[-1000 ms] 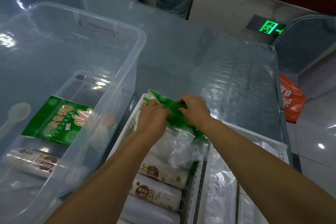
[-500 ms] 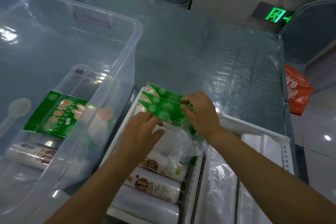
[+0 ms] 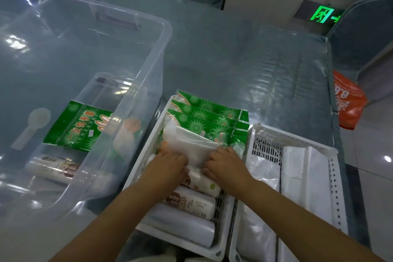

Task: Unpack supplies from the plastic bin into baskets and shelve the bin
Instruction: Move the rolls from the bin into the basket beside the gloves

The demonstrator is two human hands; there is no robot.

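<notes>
A large clear plastic bin (image 3: 163,36) stands on the left; inside lie a green glove packet (image 3: 78,127) and a white printed roll (image 3: 55,169). Beside it, a white perforated basket (image 3: 146,151) holds three green packets (image 3: 204,119) stacked at its far end, a clear bag of white plastic (image 3: 191,147) and several printed rolls (image 3: 191,201) nearer me. My left hand (image 3: 170,165) and my right hand (image 3: 223,166) both grip the near edge of the clear bag, fingers curled into it, over the rolls.
A second white basket (image 3: 331,153) with white plastic bags (image 3: 302,174) stands right of the first. Both sit on a table under a glossy plastic cover (image 3: 244,66). An orange bag (image 3: 346,102) hangs off the right edge. A clear spoon shape (image 3: 32,125) lies left of the bin.
Both hands left the green packets at the basket's far end and moved toward me. They now grip the clear bag of white plastic over the rolls.
</notes>
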